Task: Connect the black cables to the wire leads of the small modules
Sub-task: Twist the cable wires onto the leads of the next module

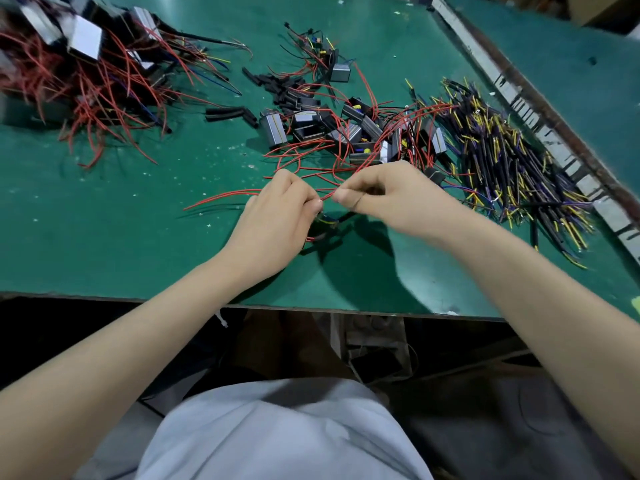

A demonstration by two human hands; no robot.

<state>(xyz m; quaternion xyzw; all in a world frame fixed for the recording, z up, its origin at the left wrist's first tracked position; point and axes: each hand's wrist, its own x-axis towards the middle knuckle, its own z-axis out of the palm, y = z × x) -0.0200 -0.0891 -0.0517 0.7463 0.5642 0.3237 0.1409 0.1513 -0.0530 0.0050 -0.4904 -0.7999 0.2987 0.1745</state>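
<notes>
Item in hand: one thin red insulated wire lead (327, 195), pinched at mid-bench between the left hand (277, 216) and the right hand (388, 195), fingers of both curled tight on it, thumbs nearly meeting. Beneath the hands, partly hidden: a black cable (341, 218) with short yellow and blue conductors; whether either hand also grips it cannot be told. Step, as judged: joining lead to cable, probably twisting bared ends. Next move calls for fine fingertip alignment and steady tension. Stock: small grey-and-black box modules with red leads (349, 131), loose heap just beyond the hands; bundle of black cables with yellow and purple tips (502, 157), to the right; short black sleeve tubes (228, 114); larger tangled heap of red-wired modules (86, 64), far left. Surface: green bench mat (104, 237).
</notes>
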